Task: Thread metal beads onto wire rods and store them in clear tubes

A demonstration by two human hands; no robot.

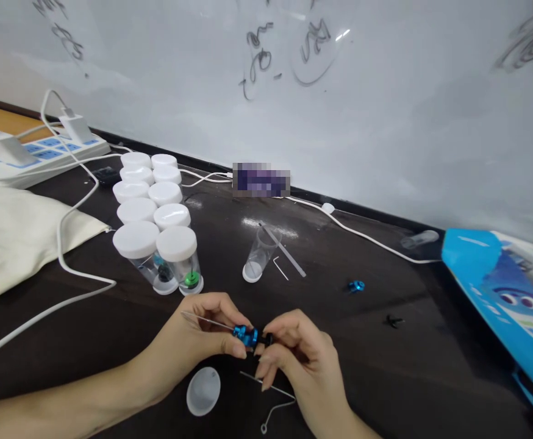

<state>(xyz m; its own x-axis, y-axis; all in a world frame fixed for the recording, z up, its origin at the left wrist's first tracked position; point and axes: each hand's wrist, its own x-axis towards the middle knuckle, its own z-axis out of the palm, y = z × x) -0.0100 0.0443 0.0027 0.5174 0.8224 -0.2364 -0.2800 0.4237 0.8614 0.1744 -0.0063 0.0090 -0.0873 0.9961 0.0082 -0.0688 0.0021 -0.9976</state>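
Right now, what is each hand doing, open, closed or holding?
Left hand: closed on the blue metal part.
Right hand: fingers pinching the black piece at that part's end.

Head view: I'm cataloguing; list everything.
Lidded jars: ten, clear, left
Open jar: one, clear, centre
Strip: one, translucent, centre
Hex key: one, silver, centre
Container: one, clear, right
Fittings: two, blue/black, right
Dish: one, white, front
Looped wire: one, silver, front
Bag: one, cream, left
Power strip with adapters: one, white, left
Cables: several, white, left/back
Item: one, black, left
Package: one, blue, right
Blurred object: one, purple, back
Whiteboard: one, white, back
Table: one, dark, below
Assembly: one, blue/black, held
Hands: two, bare, front
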